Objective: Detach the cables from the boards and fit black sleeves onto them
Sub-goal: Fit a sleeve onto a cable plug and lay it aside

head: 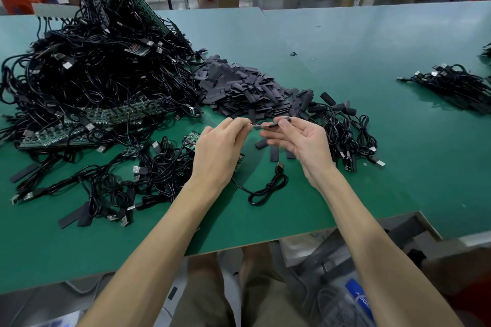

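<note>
Head view: green boards (87, 125) tangled in black cables (87, 69) lie left, beside a heap of black sleeves (239, 87). Left hand (218, 151) pinches a cable end (256, 125); right hand (300, 141) pinches a sleeve (276, 124) against it above the green table (345, 61).

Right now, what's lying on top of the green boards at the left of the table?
A tangled heap of black USB cables covers the green circuit boards; only board edges and a few upright boards show. Whether more boards lie underneath cannot be seen.
</note>
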{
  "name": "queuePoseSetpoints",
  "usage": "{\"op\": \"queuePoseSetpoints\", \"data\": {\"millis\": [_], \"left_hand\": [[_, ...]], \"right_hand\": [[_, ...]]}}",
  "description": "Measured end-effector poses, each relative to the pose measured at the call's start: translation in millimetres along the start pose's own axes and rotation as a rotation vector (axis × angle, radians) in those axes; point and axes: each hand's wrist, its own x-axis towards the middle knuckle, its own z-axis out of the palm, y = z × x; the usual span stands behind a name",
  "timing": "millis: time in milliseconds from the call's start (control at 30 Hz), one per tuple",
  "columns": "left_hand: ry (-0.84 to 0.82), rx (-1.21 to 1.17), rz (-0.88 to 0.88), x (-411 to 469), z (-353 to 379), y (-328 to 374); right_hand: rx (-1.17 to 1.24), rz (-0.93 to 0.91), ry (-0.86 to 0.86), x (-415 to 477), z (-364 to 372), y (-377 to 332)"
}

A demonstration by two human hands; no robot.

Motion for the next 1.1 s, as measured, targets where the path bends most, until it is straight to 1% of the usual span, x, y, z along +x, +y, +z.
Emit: {"op": "queuePoseSetpoints", "data": {"millis": [67,200,500,700,867,1100], "left_hand": [[0.009,0.008,-0.008,0.1,0.0,0.0],[-0.011,0.008,0.043,-0.8,0.2,-1.1],[0.048,-0.026,0.091,-0.2,0.2,-1.6],[-0.055,-0.141,0.056,-0.2,-2.7,-0.1],[-0.106,-0.181,0.041,-0.3,-5.0,-0.2],[-0.115,-0.236,0.035,-1.0,-3.7,-2.5]], "right_hand": [[0.004,0.009,-0.013,-0.2,-0.1,-0.3],[-0.034,0.003,-0.02,0.3,-0.4,1.2],[-0.083,0.021,0.009,2.1,-1.0,0.9],[-0.071,-0.007,0.021,1.4,-2.8,3.1],[-0.083,-0.013,0.0,1.9,-5.0,3.3],[-0.125,-0.006,-0.041,1.9,-5.0,3.0]]}}
